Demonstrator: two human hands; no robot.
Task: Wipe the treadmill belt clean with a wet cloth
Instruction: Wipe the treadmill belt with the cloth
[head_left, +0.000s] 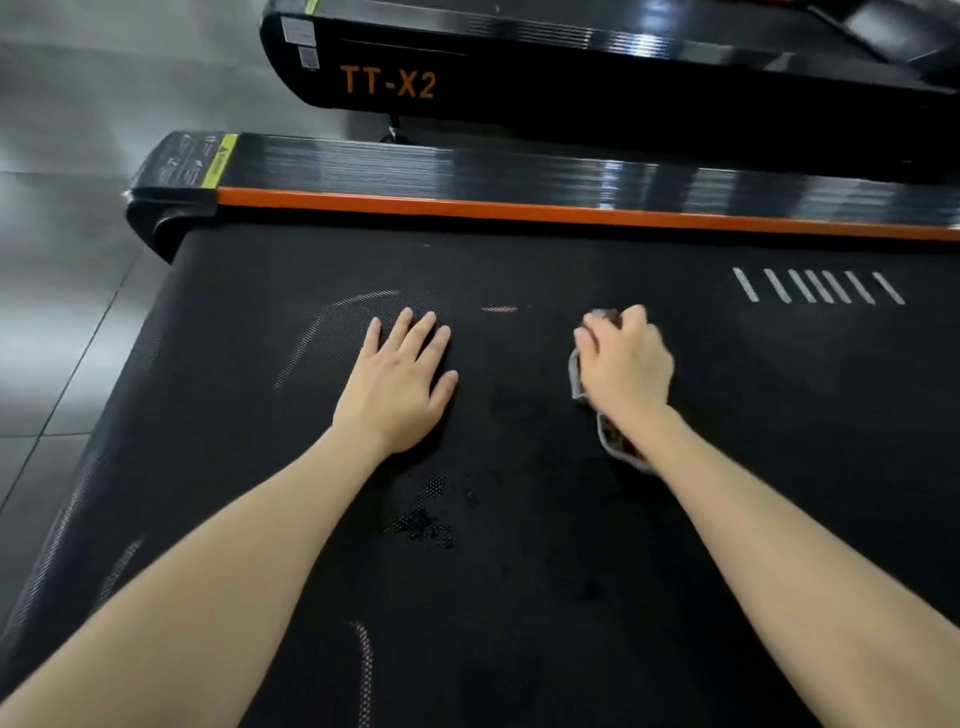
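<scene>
Right hand grips crumpled grey cloth on black textured treadmill belt; left hand, at its nine o'clock, lies flat, fingers straight; orange-edged side rail at twelve.

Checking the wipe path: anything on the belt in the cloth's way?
Only the left hand, flat on the treadmill belt to the left of the cloth, which the right hand grips. Nothing else visible lies on the belt around the cloth.

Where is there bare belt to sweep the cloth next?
Bare belt between left hand and right hand, along the orange strip, and right of the cloth near the white stripes. Crowded only where the forearms lie.
</scene>
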